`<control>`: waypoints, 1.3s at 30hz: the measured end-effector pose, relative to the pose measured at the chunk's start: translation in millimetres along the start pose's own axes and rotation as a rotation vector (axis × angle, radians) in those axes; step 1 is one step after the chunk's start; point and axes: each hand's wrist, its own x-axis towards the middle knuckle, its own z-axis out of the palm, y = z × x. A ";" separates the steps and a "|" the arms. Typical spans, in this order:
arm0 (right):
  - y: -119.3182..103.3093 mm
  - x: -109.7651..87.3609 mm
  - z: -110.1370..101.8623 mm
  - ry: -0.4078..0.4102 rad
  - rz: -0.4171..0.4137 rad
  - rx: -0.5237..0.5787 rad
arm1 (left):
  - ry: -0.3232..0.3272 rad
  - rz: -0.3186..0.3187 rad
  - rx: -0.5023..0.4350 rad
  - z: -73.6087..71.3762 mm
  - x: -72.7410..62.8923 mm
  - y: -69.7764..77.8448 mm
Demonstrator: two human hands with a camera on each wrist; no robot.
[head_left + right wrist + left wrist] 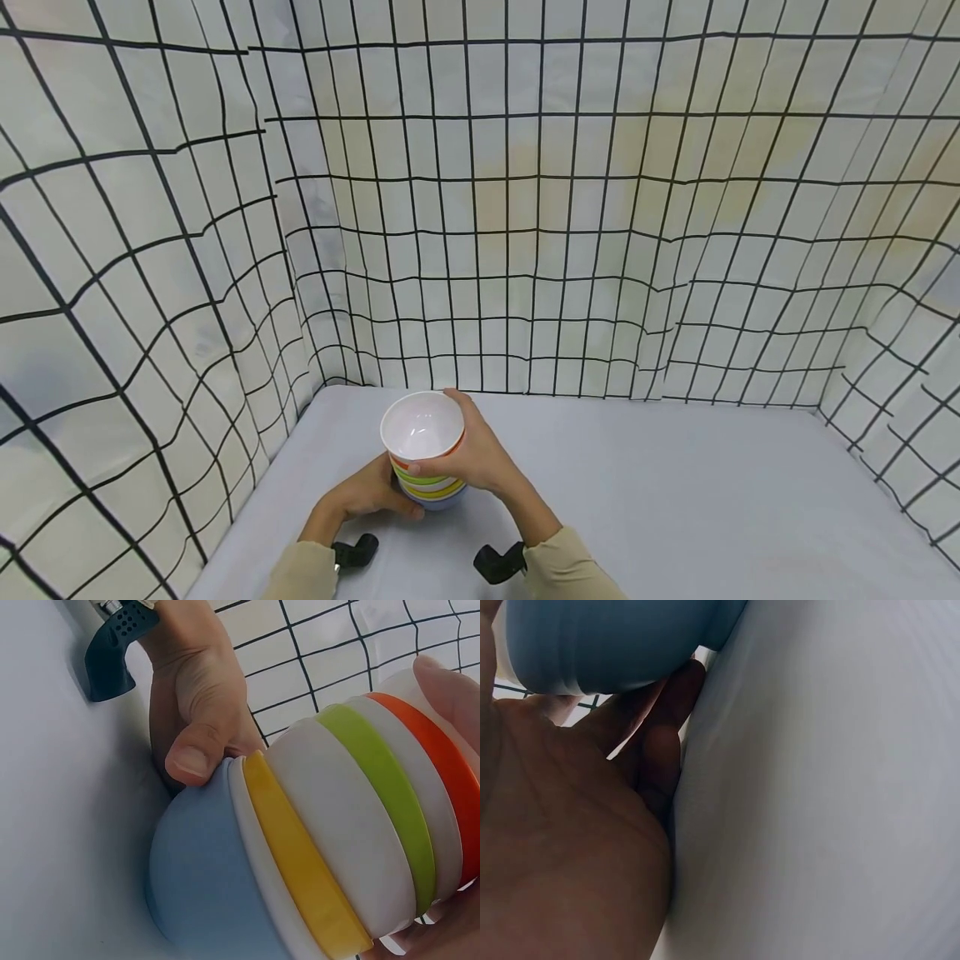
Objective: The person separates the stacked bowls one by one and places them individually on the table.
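Observation:
Several nested bowls stand in one stack toward the left of the table. White inside, the top bowl (422,423) has an orange band. Below it in the right wrist view come a green-banded bowl (379,791), a yellow-banded bowl (300,859) and, lowest, a light blue bowl (202,862). My left hand (369,490) holds the blue bowl low down, its thumb at that bowl's rim and its other fingers partly hidden behind. Higher up, my right hand (483,454) grips the orange-banded bowl from the right, thumb on the near side and fingers around the far side.
A pale cloth-covered table (675,483) extends to the right of the stack. White walls with a black grid (585,208) enclose it at the back and sides. Black wrist devices (501,564) stick out by both sleeves.

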 end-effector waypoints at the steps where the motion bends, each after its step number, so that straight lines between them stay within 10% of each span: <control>1: -0.5 0.0 -0.2 -0.002 0.001 0.006 | -0.001 0.002 -0.003 0.2 0.2 0.0; 39: -20.7 -1.6 -15.1 0.052 -0.014 0.094 | -0.017 0.020 0.007 -1.3 2.9 0.3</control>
